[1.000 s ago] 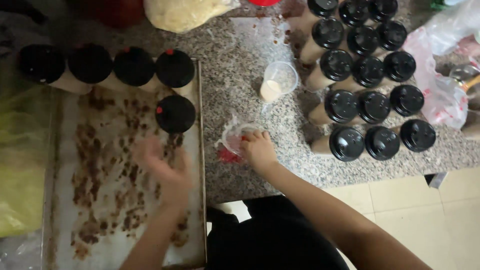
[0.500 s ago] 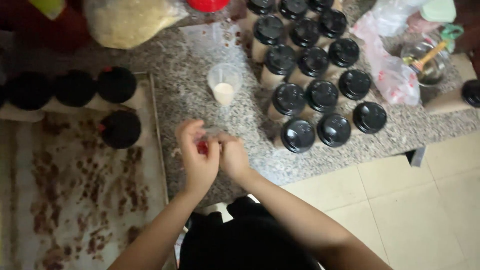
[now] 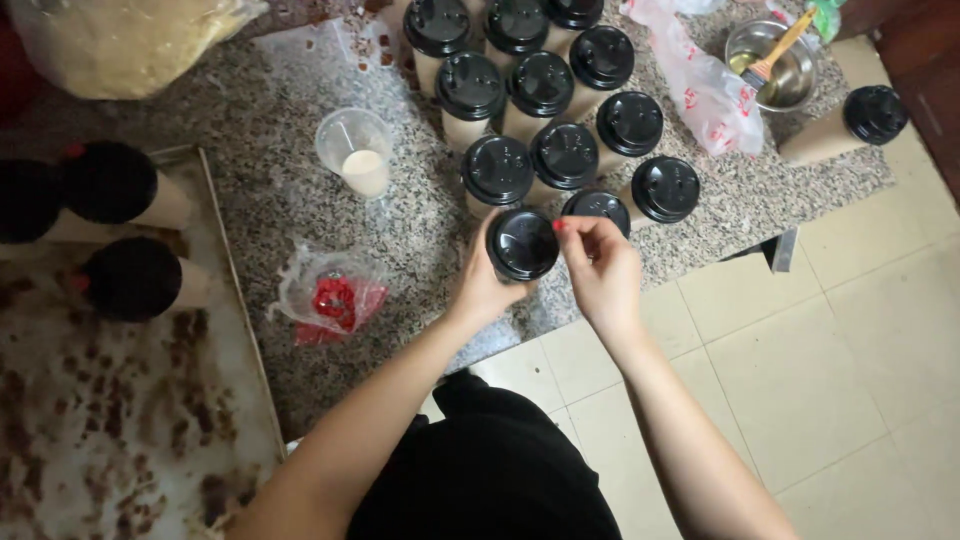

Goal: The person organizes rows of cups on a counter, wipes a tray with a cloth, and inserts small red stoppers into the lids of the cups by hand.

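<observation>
Nearest, both forearms reach out over a black garment toward the granite counter (image 3: 300, 215) edge. Left hand (image 3: 482, 288) wraps around the side of a black-lidded paper cup (image 3: 522, 244) at the counter's near edge, fingers closed on it. Right hand (image 3: 600, 268) sits at the lid's right rim, thumb and forefinger pinched narrow on a small red piece (image 3: 559, 225); whether it touches the lid, cannot tell. Left of the hands lies a clear plastic bag of red pieces (image 3: 333, 298). Further left, a stained metal tray (image 3: 120, 420) carries three more lidded cups. Beyond the held cup stands a tight cluster of lidded cups (image 3: 545, 100). A clear plastic cup (image 3: 357, 152) with pale liquid stands apart. Far right: steel bowl (image 3: 785, 65) holding a brush.
</observation>
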